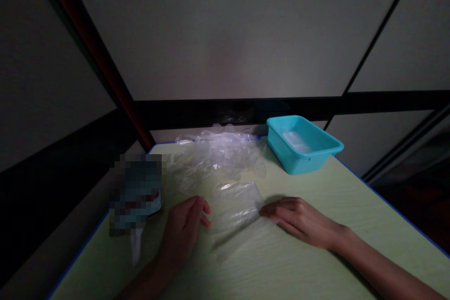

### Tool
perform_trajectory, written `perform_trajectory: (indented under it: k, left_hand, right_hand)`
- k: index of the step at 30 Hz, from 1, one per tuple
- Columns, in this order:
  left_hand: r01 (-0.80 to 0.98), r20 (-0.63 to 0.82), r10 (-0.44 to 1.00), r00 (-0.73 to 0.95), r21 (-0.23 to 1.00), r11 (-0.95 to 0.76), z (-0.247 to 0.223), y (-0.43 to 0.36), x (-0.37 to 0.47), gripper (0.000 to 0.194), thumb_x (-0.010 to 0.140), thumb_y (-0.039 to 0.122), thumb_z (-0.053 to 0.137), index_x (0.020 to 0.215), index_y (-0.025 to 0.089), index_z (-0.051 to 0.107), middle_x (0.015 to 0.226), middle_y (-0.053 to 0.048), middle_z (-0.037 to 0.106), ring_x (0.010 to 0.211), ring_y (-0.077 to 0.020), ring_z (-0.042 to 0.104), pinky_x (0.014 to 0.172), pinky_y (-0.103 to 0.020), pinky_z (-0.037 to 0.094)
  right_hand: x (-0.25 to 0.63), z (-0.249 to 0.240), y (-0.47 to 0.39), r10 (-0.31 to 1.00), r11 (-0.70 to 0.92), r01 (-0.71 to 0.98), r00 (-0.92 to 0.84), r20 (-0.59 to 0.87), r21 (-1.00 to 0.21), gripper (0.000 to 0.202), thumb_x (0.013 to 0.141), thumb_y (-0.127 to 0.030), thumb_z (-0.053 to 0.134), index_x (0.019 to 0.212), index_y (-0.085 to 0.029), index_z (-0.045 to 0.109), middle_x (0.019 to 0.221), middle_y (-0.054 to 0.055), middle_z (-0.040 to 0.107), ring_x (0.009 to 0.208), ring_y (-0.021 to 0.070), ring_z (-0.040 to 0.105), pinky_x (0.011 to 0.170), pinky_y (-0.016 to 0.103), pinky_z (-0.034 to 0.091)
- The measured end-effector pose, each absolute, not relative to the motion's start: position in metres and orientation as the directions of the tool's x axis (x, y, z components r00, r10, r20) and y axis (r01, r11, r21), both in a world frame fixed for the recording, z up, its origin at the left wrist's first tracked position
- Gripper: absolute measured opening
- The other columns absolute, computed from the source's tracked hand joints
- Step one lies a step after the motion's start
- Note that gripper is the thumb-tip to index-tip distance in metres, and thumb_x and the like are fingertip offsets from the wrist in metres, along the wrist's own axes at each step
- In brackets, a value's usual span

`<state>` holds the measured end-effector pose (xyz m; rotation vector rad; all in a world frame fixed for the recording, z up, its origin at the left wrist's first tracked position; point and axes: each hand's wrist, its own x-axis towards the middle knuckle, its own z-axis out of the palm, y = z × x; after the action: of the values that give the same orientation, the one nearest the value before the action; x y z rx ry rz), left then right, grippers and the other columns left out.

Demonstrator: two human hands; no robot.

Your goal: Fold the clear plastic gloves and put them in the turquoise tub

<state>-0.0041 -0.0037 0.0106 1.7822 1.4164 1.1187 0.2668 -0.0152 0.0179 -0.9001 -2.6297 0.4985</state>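
A thin, clear plastic sheet (235, 206) lies on the table between my hands, creased and folded over along a slanting line; whether it is a bag or a glove I cannot tell. The fingers of my right hand (295, 218) are pressed together on its right edge. At the opposite edge, my left hand (186, 225) is curled, with a bit of the film at its fingertips. Just beyond, a loose heap of crumpled clear plastic pieces (225, 152) spreads toward the back edge.
A turquoise plastic basin (309, 164) stands at the back right with something whitish and flat inside. On the left is a pixelated object (137, 192), with a white strip (136, 246) below it. Pale panels (228, 33) rise behind the light green, blue-edged table (260, 272).
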Motion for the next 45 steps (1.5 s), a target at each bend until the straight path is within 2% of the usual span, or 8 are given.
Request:
perform_trajectory:
  k: [4, 8, 16, 25, 32, 39, 42, 45]
  left_hand:
    - [0.474, 0.258, 0.964, 0.065, 0.842, -0.257, 0.011, -0.003, -0.005, 0.036, 0.084, 0.038, 0.036, 0.059, 0.017, 0.053, 0.045, 0.001, 0.057, 0.043, -0.0162, 0.058, 0.051, -0.025, 0.040]
    - [0.429, 0.210, 0.976, 0.052, 0.878, -0.212, 0.010, -0.001, -0.005, 0.035, 0.082, 0.038, 0.038, 0.059, 0.017, 0.053, 0.045, 0.001, 0.057, 0.043, -0.0164, 0.058, 0.050, -0.025, 0.041]
    - [0.371, 0.178, 0.984, 0.026, 0.912, -0.175, 0.009, 0.005, -0.004, 0.036, 0.080, 0.040, 0.039, 0.056, 0.016, 0.053, 0.049, 0.001, 0.056, 0.041, -0.0156, 0.058, 0.049, -0.025, 0.042]
    - [0.353, 0.147, 0.989, 0.022, 0.924, -0.146, 0.012, 0.004, -0.003, 0.036, 0.079, 0.041, 0.040, 0.056, 0.016, 0.053, 0.051, 0.000, 0.058, 0.042, -0.0159, 0.059, 0.048, -0.025, 0.044]
    - [0.337, 0.131, 0.991, 0.017, 0.932, -0.129, 0.012, 0.003, -0.002, 0.035, 0.079, 0.039, 0.041, 0.055, 0.017, 0.053, 0.050, 0.000, 0.058, 0.041, -0.0158, 0.058, 0.048, -0.026, 0.043]
    - [0.384, 0.159, 0.986, 0.058, 0.908, -0.169, 0.015, 0.003, -0.003, 0.035, 0.081, 0.037, 0.037, 0.057, 0.017, 0.053, 0.046, 0.002, 0.055, 0.041, -0.0154, 0.056, 0.048, -0.025, 0.042]
    - [0.529, 0.243, 0.965, 0.093, 0.810, -0.255, 0.013, 0.002, -0.003, 0.026, 0.080, 0.031, 0.041, 0.061, 0.018, 0.053, 0.046, 0.003, 0.050, 0.043, -0.0142, 0.051, 0.044, -0.023, 0.038]
    - [0.663, 0.412, 0.889, 0.199, 0.612, -0.432, 0.009, -0.003, -0.002, 0.006, 0.074, 0.022, 0.051, 0.070, 0.019, 0.053, 0.064, 0.001, 0.056, 0.052, -0.0136, 0.051, 0.049, -0.023, 0.041]
  right_hand:
    - [0.266, 0.018, -0.015, 0.679, 0.689, 0.536, -0.713, 0.175, -0.488, 0.027, 0.094, -0.025, 0.030, 0.109, -0.019, 0.052, 0.099, 0.008, 0.062, 0.091, 0.0175, 0.057, 0.080, 0.029, 0.043]
    - [0.263, 0.021, -0.007, 0.756, 0.591, 0.579, -0.640, 0.135, -0.562, 0.026, 0.093, -0.029, 0.033, 0.091, -0.018, 0.056, 0.080, 0.004, 0.060, 0.072, 0.0146, 0.056, 0.065, 0.025, 0.040]
    - [0.255, 0.027, 0.027, 0.817, 0.372, 0.486, -0.576, 0.031, -0.791, 0.027, 0.088, -0.034, 0.041, 0.068, -0.016, 0.046, 0.056, -0.005, 0.035, 0.050, 0.0086, 0.033, 0.045, 0.020, 0.026]
    - [0.241, 0.007, 0.034, 0.902, 0.221, 0.402, -0.431, 0.029, -0.889, 0.016, 0.083, -0.029, 0.041, 0.074, -0.016, 0.044, 0.055, -0.002, 0.050, 0.046, 0.0083, 0.043, 0.041, 0.018, 0.030]
    - [0.235, -0.001, 0.034, 0.956, 0.219, 0.472, -0.281, 0.090, -0.854, 0.005, 0.076, -0.017, 0.046, 0.081, -0.017, 0.045, 0.053, -0.002, 0.053, 0.045, 0.0103, 0.048, 0.041, 0.019, 0.033]
    - [0.231, 0.003, 0.028, 0.949, 0.312, 0.583, -0.226, 0.219, -0.750, 0.022, 0.069, -0.010, 0.050, 0.090, -0.017, 0.048, 0.064, -0.002, 0.052, 0.056, 0.0129, 0.048, 0.052, 0.024, 0.038]
    - [0.233, 0.004, 0.026, 0.919, 0.393, 0.610, -0.274, 0.282, -0.688, 0.036, 0.068, -0.008, 0.050, 0.103, -0.016, 0.047, 0.091, 0.006, 0.056, 0.080, 0.0184, 0.052, 0.071, 0.031, 0.042]
    - [0.236, 0.004, 0.025, 0.883, 0.468, 0.627, -0.355, 0.306, -0.622, 0.041, 0.071, -0.007, 0.048, 0.110, -0.016, 0.044, 0.106, 0.009, 0.052, 0.100, 0.0220, 0.047, 0.086, 0.038, 0.039]
